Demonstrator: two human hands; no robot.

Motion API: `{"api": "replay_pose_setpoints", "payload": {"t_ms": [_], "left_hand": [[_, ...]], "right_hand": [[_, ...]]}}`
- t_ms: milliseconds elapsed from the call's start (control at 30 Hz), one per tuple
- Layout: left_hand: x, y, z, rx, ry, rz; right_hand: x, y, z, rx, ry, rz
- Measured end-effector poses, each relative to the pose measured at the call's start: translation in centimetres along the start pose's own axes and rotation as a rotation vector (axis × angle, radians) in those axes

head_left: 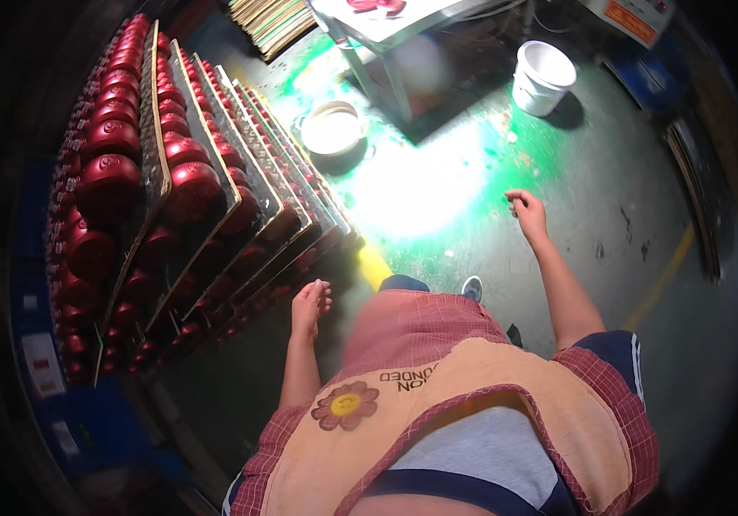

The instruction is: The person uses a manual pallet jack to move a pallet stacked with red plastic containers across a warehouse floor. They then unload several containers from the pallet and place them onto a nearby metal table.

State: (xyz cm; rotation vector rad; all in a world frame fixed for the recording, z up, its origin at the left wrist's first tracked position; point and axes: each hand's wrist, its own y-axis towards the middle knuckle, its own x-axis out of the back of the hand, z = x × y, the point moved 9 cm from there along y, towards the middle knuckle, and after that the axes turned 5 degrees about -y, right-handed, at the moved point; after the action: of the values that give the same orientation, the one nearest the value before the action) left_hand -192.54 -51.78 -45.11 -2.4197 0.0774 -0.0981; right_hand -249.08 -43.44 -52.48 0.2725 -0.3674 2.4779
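My left hand (310, 308) hangs at my left side with its fingers curled in together, and nothing shows in it. Close by on that side stand several stacked boards (162, 163) loaded with rows of shiny dark red round pieces (111, 185); a gap of floor separates them from the hand. Held out ahead and to the right is my right hand (527, 215), its fingers loosely bent and apart. It is empty and touches nothing. Beneath it lies the green-grey floor (541, 172).
A white bucket (544, 79) stands ahead to the right. A round pale tub (333, 129) sits near the racked boards, below a metal-legged table (386, 33). Stacked panels (272, 24) are at the far left, and more flat boards (694, 193) lean at right. Bright light glares mid-floor.
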Motion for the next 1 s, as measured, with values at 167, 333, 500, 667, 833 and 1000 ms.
{"api": "replay_pose_setpoints", "payload": {"t_ms": [167, 333, 500, 667, 833, 1000], "left_hand": [[-3.8, 3.6, -2.1, -0.046, -0.090, -0.104], [-8.4, 10.6, -12.2, -0.310, -0.017, -0.024], [-9.2, 8.5, -28.1, -0.694, 0.035, 0.012], [-4.7, -2.9, -40.2, -1.269, 0.155, -0.219], [1.5, -13.0, -43.9, -1.487, 0.346, -1.061], [5.6, -11.5, -48.0, -0.982, 0.683, -1.594]], "right_hand": [[-8.4, 12.5, 6.3, 0.078, 0.031, 0.230], [-17.4, 18.3, 9.7, 0.057, -0.077, 0.452], [-27.4, 24.2, 19.3, 0.197, -0.053, 0.665], [-42.1, 25.5, 35.2, 0.352, 0.117, 0.984], [-49.8, 15.8, 56.1, 0.960, 0.381, 1.288], [-51.5, 2.7, 67.8, 1.584, 0.380, 1.208]]}}
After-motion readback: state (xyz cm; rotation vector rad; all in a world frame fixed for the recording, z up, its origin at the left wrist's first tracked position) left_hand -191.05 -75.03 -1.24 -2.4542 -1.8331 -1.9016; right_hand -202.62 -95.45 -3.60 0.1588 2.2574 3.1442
